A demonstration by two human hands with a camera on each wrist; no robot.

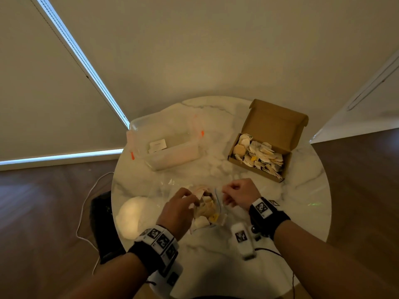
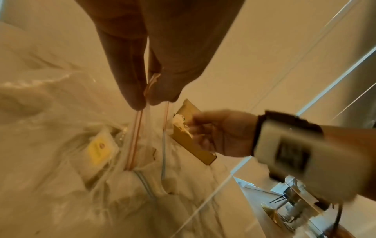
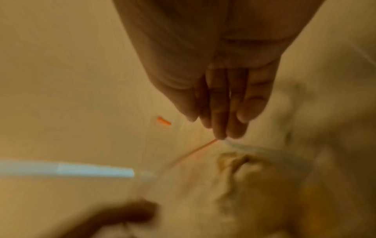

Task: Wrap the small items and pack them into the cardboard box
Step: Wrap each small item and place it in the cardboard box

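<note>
1. Bare white marble round desk (image 1: 216, 266) lies nearest the person, between the forearms.
2. An open strip runs between the clear plastic tub with orange clips (image 1: 166, 145) and the open brown cardboard box of wrapped pieces (image 1: 262, 143).
3. The clear zip-top bag of small items (image 1: 207, 207) fills the middle, both hands at its mouth.

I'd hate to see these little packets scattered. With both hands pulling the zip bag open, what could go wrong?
The left hand pinches one lip of the zip bag and the right hand the other; a sharp pull could tear it or spill packets onto the table. The cardboard box already looks heaped, so extra items may slide off.
</note>
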